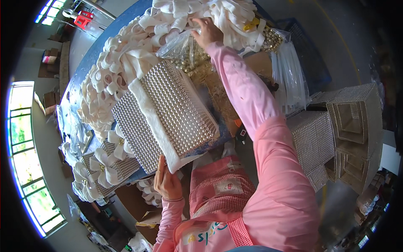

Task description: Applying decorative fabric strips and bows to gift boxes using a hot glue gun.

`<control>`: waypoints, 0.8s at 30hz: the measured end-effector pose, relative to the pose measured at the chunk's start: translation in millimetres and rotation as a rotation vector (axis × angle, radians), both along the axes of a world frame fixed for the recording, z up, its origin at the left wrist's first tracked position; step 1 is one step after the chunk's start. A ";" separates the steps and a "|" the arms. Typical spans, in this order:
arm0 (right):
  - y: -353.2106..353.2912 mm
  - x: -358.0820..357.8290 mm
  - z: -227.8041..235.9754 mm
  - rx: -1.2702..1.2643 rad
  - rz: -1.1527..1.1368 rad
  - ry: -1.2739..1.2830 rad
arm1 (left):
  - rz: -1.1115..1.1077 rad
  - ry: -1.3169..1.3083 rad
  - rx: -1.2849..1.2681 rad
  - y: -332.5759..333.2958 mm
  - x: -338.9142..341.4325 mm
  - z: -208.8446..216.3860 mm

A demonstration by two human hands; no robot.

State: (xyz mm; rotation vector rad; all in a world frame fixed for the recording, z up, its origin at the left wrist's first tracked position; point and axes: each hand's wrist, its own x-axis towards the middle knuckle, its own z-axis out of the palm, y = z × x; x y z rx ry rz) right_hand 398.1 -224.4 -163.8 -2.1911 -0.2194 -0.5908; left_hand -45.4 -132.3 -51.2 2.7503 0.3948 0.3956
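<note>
Rhinestone-covered box (168, 113) with a white fur band lies tilted on the blue table (90, 54), its studded silver faces turned up and its near corner hanging over the table's edge. Left hand (166, 181) is at that corner, fingers closed on the lower edge of the fur band (thumb side toward the box), steadying it from below. Right hand (206, 31) reaches far across the table, its pink sleeve stretched over the box, fingers pinching the top of a clear plastic bag of gold beads (184, 52) that sits just beyond the box.

White fabric bows (126, 54) are heaped along the far and left sides of the table, touching the box's upper-left side. Nearer the person, to the left of the box, finished bows with gold centres (105, 164) rest on another studded panel. To the right of the reaching arm lie clear plastic sleeves (289, 80), and beyond them a stack of open rhinestone boxes (348, 122) stands well apart from the table. A blue crate (310, 54) sits behind that stack.
</note>
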 end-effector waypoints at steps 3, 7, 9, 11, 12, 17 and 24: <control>-24.7 -41.0 6.7 -0.257 0.320 0.069 | -0.003 -0.011 0.006 2.1 -7.3 -4.3; -69.6 -107.3 -7.3 -0.057 0.294 0.146 | -0.035 -0.072 0.082 7.0 -4.5 -7.0; -96.7 -156.3 -7.5 0.074 0.226 0.219 | -0.033 -0.079 0.071 6.9 -7.0 -6.1; -129.9 -213.3 -23.8 0.261 0.159 0.303 | -0.036 -0.052 0.011 5.8 -5.0 -3.8; -140.4 -243.9 -31.8 0.363 0.132 0.445 | -0.018 -0.039 -0.023 6.2 -5.5 -2.0; -198.1 -362.0 -71.7 0.552 -0.077 0.632 | 0.008 -0.102 -0.413 6.7 -9.3 13.8; -210.8 -347.7 -82.4 0.719 -0.213 0.877 | 0.122 -0.082 -0.985 0.9 -38.8 -11.1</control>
